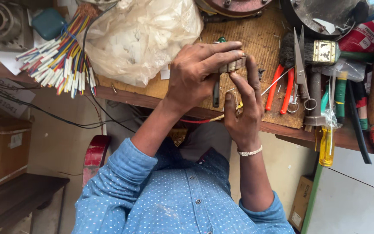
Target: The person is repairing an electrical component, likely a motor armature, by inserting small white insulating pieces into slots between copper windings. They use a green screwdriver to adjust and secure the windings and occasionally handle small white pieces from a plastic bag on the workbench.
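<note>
My left hand is curled over a small round metal part and grips it from above, over the edge of a wooden workbench. My right hand, with a white bead bracelet at the wrist, comes up from below. Its thumb and forefinger pinch the same part at its underside and right side. A thin yellow wire and a red wire run out beneath the hands. A dark-handled tool lies on the bench right behind the fingers.
A bundle of coloured wires with white tips and a crumpled plastic bag lie at the left. Orange-handled pliers, scissors, a brush and a yellow-handled screwdriver crowd the right. Cardboard boxes sit on a low shelf.
</note>
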